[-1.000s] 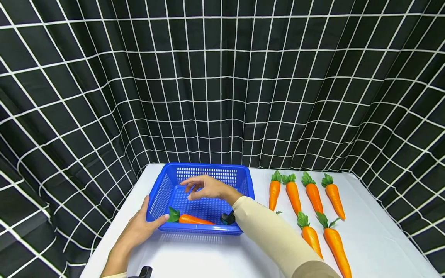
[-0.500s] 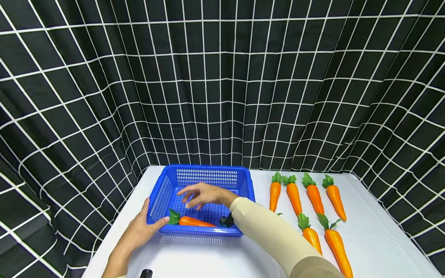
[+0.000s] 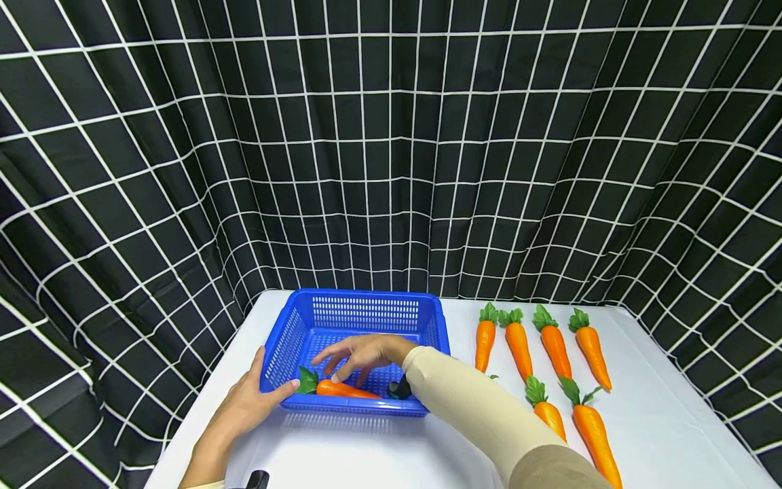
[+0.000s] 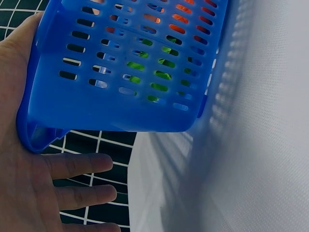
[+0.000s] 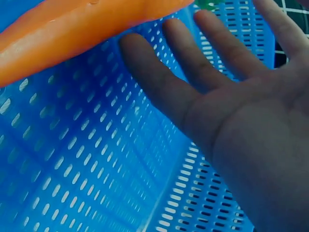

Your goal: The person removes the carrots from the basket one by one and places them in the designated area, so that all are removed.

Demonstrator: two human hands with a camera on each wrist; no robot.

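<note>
A blue perforated basket (image 3: 354, 404) stands on the left of the white table. Inside, along its front wall, lies an orange carrot (image 3: 348, 390), green leaves to the left. My right hand (image 3: 360, 352) hovers in the basket just behind the carrot; in the right wrist view its fingers (image 5: 154, 77) are spread, and a small gap separates them from the carrot (image 5: 91, 34). My left hand (image 3: 247, 399) rests against the basket's front left corner, thumb on the rim. In the left wrist view its other fingers (image 4: 87, 195) stretch straight beneath the basket's corner (image 4: 38, 140).
Several carrots (image 3: 556, 350) lie in rows on the table's right side, leaves pointing away; the right sleeve (image 3: 470, 401) hides part of them. A black curtain with white grid lines (image 3: 391, 170) encloses the back and sides. White table surface (image 3: 366, 455) extends in front of the basket.
My right hand has lowered inside the basket and come nearer to the carrot, from above the basket's middle. My left hand and the basket have stayed in place.
</note>
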